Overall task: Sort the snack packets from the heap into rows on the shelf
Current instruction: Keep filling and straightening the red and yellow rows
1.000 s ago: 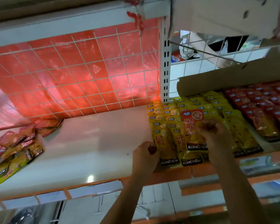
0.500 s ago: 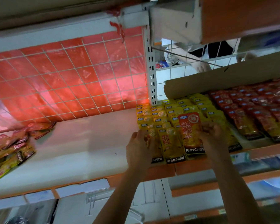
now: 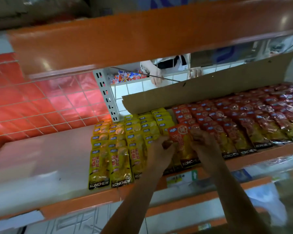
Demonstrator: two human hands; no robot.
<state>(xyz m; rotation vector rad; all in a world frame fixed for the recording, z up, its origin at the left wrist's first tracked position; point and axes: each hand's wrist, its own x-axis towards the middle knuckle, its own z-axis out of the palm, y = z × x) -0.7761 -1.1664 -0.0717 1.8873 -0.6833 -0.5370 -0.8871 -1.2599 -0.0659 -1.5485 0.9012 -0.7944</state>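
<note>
Your hands have closed in on one another. Half a second back your left hand point(image 3: 159, 150) rests on the yellow rows point(image 3: 118, 149), away from the packet. Now it holds the left edge of the red-topped packet point(image 3: 180, 135), while your right hand point(image 3: 204, 146) pinches its upper right corner. The packet itself has travelled rightwards off the yellow rows and lies at the seam between them and the red rows point(image 3: 243, 125), with its dark bottom band near the front lip of the shelf point(image 3: 41, 157). That reads as a stray packet being taken to its own colour, so this step looks nearly done; it probably still wants squaring into the leftmost red row. The heap has slipped out of view, so you cannot tell from here how much is left to sort
</note>
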